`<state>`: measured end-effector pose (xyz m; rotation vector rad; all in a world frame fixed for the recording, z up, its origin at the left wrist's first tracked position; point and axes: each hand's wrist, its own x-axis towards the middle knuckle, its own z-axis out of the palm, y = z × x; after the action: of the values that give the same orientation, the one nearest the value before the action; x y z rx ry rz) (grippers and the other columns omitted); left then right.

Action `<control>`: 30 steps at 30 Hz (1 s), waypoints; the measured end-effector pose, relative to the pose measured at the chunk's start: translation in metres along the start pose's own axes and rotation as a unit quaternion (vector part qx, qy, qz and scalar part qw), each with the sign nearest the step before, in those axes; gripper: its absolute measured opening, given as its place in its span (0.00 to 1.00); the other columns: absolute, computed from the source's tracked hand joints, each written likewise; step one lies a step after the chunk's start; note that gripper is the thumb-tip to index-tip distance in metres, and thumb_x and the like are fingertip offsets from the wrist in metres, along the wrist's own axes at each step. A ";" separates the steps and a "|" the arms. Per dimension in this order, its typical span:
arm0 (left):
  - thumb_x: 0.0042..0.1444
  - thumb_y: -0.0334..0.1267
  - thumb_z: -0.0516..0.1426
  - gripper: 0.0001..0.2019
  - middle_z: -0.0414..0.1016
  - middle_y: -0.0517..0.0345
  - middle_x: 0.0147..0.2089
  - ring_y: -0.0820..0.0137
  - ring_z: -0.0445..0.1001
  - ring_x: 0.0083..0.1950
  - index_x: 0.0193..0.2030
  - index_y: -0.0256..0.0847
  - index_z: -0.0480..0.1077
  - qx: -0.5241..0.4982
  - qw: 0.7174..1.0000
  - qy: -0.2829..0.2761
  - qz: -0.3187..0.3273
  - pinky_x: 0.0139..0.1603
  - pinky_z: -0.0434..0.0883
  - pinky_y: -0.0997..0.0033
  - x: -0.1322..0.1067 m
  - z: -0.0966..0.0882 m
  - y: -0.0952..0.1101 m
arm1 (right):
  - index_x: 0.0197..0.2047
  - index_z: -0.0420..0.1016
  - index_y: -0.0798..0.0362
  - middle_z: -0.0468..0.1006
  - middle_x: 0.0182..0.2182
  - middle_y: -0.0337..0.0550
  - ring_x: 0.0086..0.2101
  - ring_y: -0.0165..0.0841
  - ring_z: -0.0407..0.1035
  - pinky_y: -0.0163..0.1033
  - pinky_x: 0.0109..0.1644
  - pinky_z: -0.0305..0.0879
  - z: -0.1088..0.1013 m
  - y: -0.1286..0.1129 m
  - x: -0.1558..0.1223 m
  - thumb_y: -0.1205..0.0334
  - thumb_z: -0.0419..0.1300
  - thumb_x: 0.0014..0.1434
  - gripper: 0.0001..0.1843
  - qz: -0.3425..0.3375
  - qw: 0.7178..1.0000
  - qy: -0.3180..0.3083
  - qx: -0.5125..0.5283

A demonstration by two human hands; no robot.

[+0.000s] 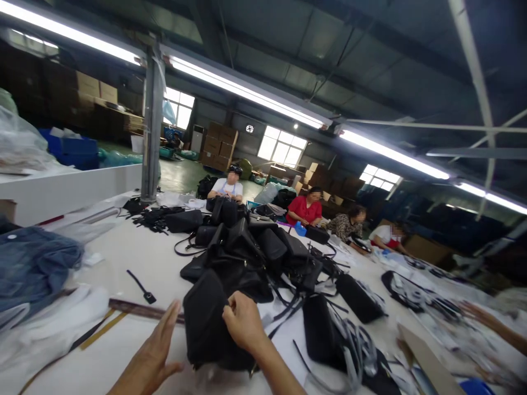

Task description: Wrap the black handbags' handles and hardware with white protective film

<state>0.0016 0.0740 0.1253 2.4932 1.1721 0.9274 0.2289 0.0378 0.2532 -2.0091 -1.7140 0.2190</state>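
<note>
Black and boxy, a bag (205, 323) is sitting before a heap of bags (245, 244) on the desk (109, 263); the right hand (246, 321) is pinching its side, while the left hand (154, 351) is hovering open just beside it, holding nothing.

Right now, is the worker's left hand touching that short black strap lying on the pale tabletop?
Apart. The head view shows a strip of bare tabletop between the left hand and the short black strap.
</note>
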 end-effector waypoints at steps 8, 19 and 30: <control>0.41 0.43 0.66 0.54 0.41 0.45 0.73 0.44 0.46 0.70 0.71 0.46 0.40 -0.076 0.993 -0.035 0.080 0.66 0.53 0.43 -0.016 -0.066 0.016 | 0.33 0.70 0.52 0.75 0.30 0.39 0.29 0.31 0.66 0.34 0.30 0.52 0.005 -0.075 -0.029 0.61 0.56 0.54 0.05 -0.242 0.961 -0.122 -0.049; 0.49 0.47 0.62 0.20 0.80 0.53 0.44 0.58 0.75 0.46 0.45 0.38 0.75 -0.534 0.795 -0.119 -0.264 0.48 0.71 0.63 -0.034 -0.079 -0.047 | 0.40 0.70 0.51 0.75 0.35 0.41 0.36 0.33 0.70 0.36 0.42 0.64 0.052 -0.048 -0.066 0.59 0.49 0.62 0.10 -0.026 0.977 0.021 0.211; 0.61 0.38 0.55 0.21 0.77 0.56 0.53 0.63 0.72 0.58 0.62 0.49 0.63 -0.752 0.343 0.110 -0.553 0.56 0.72 0.65 -0.171 -0.055 -0.077 | 0.37 0.71 0.48 0.75 0.30 0.43 0.28 0.35 0.71 0.37 0.28 0.66 0.164 0.001 -0.199 0.32 0.59 0.45 0.29 0.395 0.774 -0.140 0.476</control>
<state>-0.1616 -0.0078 0.0565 -0.1105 0.8179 0.9365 0.1202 -0.1118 0.0728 -1.7291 -0.4790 1.4031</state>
